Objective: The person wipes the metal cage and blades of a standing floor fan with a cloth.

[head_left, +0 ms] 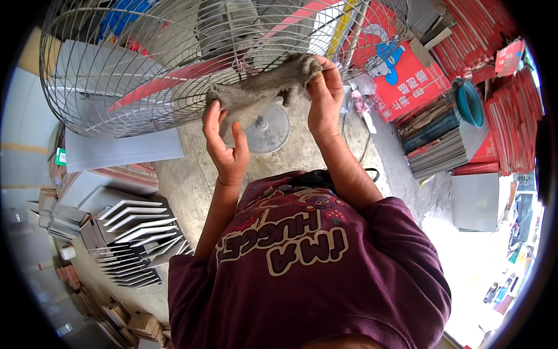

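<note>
A dirty grey rag [261,86] stretches between my two hands, against the front wire guard of a large fan [157,102]. My right hand [325,102] pinches the rag's bunched right end between thumb and fingers. At the lower left end, the fingertips of my left hand [225,151] grip the rag's edge, while the thumb stands away with an orange tip. A small loose flap of the rag hangs near my right hand. Behind the wire are pink fan blades [168,81] and a grey motor housing [226,26].
A round base [267,131] stands on the floor below the fan. Red cartons [401,75] and stacked flat red boxes [511,125] fill the right, near a teal basin [469,103]. White-edged panels [139,232] stand at the left, below a grey sheet [125,150].
</note>
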Available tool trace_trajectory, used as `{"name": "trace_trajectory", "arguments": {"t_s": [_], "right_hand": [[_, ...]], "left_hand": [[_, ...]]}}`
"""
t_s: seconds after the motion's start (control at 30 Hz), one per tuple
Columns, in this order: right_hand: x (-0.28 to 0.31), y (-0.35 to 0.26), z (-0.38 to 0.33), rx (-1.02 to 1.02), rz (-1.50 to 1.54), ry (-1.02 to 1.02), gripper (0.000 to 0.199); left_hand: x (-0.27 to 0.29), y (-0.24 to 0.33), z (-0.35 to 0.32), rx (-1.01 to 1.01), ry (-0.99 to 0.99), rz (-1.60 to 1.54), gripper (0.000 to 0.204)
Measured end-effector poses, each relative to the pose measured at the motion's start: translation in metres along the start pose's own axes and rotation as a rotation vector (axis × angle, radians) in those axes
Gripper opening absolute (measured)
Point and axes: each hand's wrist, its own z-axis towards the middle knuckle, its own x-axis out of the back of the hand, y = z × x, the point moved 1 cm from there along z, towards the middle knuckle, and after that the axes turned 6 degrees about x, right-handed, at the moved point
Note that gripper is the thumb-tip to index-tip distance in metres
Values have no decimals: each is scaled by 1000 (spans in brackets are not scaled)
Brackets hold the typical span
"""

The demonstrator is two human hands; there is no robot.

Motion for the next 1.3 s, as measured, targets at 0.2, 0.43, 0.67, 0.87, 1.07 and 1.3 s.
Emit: {"name": "trace_trajectory", "arguments": {"t_s": [0.2,0.43,0.67,0.87,1.07,1.3], "right_hand": [[26,9,0,-225,74,292,19],[-11,-21,-7,-37,72,57,20],[0,-3,-7,-127,52,95,20],[29,9,-6,-91,3,231,19],[23,-26,21,189,-4,107,21],[64,21,17,-119,-8,385,18]], "left_hand": [[-25,-1,-18,41,-122,-12,58],[-20,4,-14,50,-41,-13,64],[-21,6,-15,76,-54,-5,65],[-31,5,-21,55,-141,6,62],[-46,16,-16,-50,-192,-34,60],[-54,14,-23,-12,-273,-1,62]]}}
